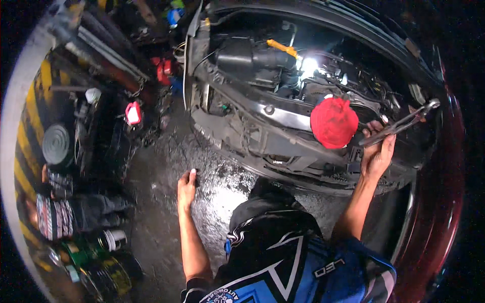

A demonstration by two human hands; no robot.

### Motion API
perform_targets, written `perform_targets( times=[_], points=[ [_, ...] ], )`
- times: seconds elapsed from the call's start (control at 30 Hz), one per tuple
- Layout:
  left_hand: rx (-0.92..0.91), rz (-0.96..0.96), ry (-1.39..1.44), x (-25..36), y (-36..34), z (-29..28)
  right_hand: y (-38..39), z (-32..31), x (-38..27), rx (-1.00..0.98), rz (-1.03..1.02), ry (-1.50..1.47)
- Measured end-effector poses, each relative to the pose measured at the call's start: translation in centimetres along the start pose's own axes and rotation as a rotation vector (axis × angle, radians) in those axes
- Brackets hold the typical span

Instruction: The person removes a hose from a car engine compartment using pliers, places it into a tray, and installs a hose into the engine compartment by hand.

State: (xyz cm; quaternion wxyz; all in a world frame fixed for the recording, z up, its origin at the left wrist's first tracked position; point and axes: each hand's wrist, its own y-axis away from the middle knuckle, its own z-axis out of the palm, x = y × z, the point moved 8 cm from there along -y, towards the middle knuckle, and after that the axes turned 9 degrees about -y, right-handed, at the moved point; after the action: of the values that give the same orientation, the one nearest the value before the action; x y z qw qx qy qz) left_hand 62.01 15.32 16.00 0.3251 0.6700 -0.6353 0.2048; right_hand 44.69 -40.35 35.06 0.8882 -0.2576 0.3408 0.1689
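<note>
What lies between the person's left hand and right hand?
In the head view, the stretch from the left hand to the right hand, which grips a long dark tool, crosses shiny dark floor, then the car's grimy front end.

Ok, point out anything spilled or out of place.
The floor beneath the left hand looks dark and glossy, as if wet or oily, though I can't confirm a spill. A red cloth or cap seems oddly placed over the engine bay's front edge.
</note>
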Motion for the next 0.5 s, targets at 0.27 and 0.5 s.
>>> perform_targets(
  times=[0.27,0.5],
  points=[
    [-0.157,0.208,0.023,10.7,-7.0,2.0,-4.4,4.8,5.3,-0.077,0.000,-0.207],
    [-0.467,0.102,0.036,14.1,-12.8,3.2,-2.7,7.5,9.0,-0.012,0.197,-0.130]
  ],
)
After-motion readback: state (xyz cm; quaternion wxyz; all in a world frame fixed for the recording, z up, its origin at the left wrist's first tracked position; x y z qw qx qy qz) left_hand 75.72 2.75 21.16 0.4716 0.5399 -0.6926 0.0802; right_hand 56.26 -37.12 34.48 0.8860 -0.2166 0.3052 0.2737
